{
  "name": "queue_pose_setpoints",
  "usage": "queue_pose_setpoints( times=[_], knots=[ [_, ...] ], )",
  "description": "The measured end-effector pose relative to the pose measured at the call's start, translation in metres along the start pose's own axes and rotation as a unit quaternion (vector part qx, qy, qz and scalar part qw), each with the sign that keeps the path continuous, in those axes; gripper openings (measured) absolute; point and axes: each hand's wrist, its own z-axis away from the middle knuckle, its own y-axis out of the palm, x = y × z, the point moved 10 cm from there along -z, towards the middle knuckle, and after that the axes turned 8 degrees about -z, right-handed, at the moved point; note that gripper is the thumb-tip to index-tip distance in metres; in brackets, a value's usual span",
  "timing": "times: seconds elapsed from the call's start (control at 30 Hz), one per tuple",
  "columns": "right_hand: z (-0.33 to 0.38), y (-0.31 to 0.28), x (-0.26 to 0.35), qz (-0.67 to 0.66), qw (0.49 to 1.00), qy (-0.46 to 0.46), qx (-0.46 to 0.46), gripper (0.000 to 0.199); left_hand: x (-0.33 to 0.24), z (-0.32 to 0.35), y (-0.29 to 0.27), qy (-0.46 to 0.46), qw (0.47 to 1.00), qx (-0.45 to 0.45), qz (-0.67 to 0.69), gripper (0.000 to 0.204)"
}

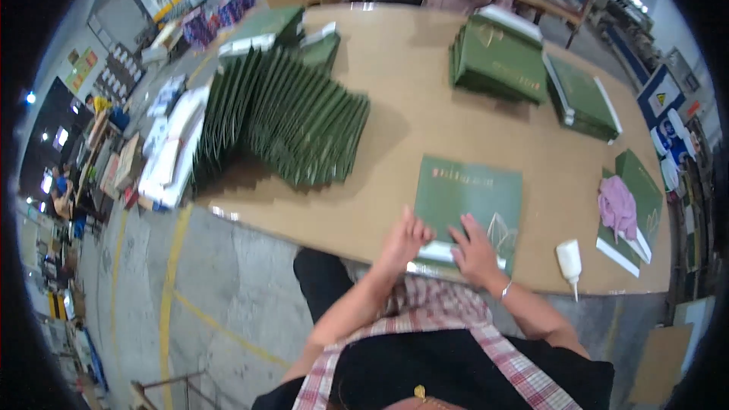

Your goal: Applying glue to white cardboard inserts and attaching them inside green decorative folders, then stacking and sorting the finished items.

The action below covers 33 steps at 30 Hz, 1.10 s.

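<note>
A flat green piece (pixel 467 193), which looks like a folded paper bag, lies on the table before me. It carries a pale flower outline, small light print and a white strip (pixel 440 251) along its near edge. At its near left corner is my left hand (pixel 406 241), fingers curled together; whether they pinch anything is hidden. My right hand (pixel 477 249) rests over the near right part with its fingers apart and stretched out, holding nothing. To the right of it lies a white squeeze bottle (pixel 568 260), nozzle toward me.
Many similar green pieces stand in a fanned row (pixel 304 118) at the left. Green stacks (pixel 501 57) occupy the far right of the brown table (pixel 402 45). A pink cloth (pixel 616 206) lies on green pieces at the right edge. White packages (pixel 175 148) sit beyond the left edge.
</note>
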Motion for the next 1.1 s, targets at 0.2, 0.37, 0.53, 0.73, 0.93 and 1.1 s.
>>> queue_pose_setpoints(
  times=[0.2, 0.37, 0.53, 0.73, 0.93, 1.1],
  knots=[
    [-0.019, -0.006, 0.005, -0.009, 1.0, -0.001, -0.003, 0.05, -0.04, 0.021, 0.047, 0.002, 0.985, 0.157, 0.066, 0.054],
    [-0.011, -0.008, 0.011, -0.007, 1.0, -0.004, -0.018, 0.047, -0.021, 0.028, 0.042, -0.025, 0.985, 0.145, 0.09, 0.055],
    [-0.001, 0.0, 0.013, -0.022, 1.0, -0.007, -0.014, 0.047, -0.003, 0.028, 0.031, -0.021, 0.987, 0.143, 0.074, 0.041],
    [-0.008, -0.003, 0.016, -0.024, 0.999, -0.02, -0.011, 0.05, -0.007, 0.025, 0.033, -0.006, 0.987, 0.134, 0.085, 0.019],
    [-0.006, -0.005, 0.008, 0.002, 1.0, -0.022, -0.01, 0.053, -0.015, 0.041, 0.077, -0.013, 0.957, 0.281, 0.066, 0.014],
    [-0.006, -0.001, 0.006, -0.008, 1.0, -0.016, -0.006, 0.05, -0.019, 0.039, 0.075, 0.021, 0.967, 0.248, 0.058, 0.015]
  ],
)
